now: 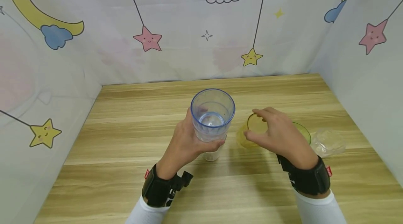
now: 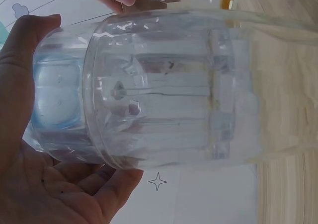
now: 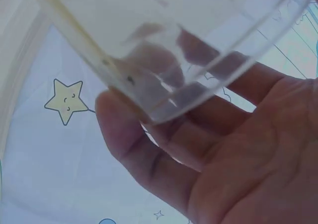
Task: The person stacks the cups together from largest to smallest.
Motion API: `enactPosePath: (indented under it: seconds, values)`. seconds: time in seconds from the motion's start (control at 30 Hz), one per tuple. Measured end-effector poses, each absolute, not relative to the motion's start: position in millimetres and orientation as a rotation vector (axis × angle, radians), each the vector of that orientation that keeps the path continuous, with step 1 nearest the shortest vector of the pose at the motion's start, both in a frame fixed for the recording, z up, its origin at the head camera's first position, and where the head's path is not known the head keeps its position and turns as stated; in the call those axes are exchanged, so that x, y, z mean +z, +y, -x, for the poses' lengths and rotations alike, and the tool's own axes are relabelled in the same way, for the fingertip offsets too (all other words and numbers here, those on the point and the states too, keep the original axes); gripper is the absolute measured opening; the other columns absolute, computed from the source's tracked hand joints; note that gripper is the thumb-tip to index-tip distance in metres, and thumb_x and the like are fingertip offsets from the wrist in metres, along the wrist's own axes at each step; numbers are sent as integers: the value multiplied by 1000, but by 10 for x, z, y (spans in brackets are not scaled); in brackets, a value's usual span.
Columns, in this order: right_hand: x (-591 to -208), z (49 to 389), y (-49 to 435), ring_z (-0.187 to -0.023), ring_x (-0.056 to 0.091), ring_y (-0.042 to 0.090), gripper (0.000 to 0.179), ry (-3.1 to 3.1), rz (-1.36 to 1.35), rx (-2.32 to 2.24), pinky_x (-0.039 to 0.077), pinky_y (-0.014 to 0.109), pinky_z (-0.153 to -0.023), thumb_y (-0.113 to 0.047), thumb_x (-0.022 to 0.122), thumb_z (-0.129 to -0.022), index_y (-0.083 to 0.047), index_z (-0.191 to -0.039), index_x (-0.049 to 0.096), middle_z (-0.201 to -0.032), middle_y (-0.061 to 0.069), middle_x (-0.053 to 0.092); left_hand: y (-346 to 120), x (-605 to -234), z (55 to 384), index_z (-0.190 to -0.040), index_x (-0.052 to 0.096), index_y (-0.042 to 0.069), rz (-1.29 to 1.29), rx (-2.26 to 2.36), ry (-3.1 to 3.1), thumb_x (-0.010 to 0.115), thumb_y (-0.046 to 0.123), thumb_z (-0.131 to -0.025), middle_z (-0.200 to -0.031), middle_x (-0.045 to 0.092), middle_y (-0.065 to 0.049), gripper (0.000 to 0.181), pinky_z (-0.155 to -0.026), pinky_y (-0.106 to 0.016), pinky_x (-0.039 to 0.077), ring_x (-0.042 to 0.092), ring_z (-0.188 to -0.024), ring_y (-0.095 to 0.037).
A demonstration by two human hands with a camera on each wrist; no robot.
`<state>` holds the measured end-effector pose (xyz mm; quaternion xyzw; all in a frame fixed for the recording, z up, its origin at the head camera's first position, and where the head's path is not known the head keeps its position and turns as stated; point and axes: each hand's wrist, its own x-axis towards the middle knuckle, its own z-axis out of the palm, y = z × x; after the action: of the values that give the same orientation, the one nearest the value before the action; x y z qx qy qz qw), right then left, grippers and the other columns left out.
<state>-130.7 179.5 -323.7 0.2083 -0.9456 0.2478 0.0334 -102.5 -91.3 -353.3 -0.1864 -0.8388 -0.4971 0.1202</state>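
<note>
Wood-grain tabletop [image 1: 126, 168]; on my feed, left hand [image 1: 188, 141] grips blue-rimmed clear tumbler [image 1: 212, 121]; right hand [image 1: 280, 131] grasps yellow tumbler [image 1: 256, 123]; green-rimmed tumbler [image 1: 304, 132] nearby.

i read the blue-rimmed cup [image 1: 212, 114] as clear, glossy plastic; yellow cup [image 1: 243, 137], translucent plastic. tabletop [image 1: 132, 129]: wood-grained, smooth. backdrop [image 1: 176, 59]: matt, creased cloth. my sleeve [image 1: 319, 210]: matt cloth.

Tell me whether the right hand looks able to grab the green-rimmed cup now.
Probably not: the right hand holds the yellow cup, though the green-rimmed cup is close by.
</note>
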Motion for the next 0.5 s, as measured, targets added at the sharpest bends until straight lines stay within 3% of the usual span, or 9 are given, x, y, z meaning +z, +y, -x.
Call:
enactPosePath:
  seconds: [0.5]
  values:
    - [-3233, 1253, 1778, -106, 63, 38, 60, -2577, -711, 815, 51, 56, -85, -30, 74, -86, 2, -135, 61, -120, 19, 64, -928, -3534, 1006, -148, 35, 28, 555, -1457, -2450, 94, 41, -67, -129, 61, 3, 101, -93, -40, 51, 62, -112, -13]
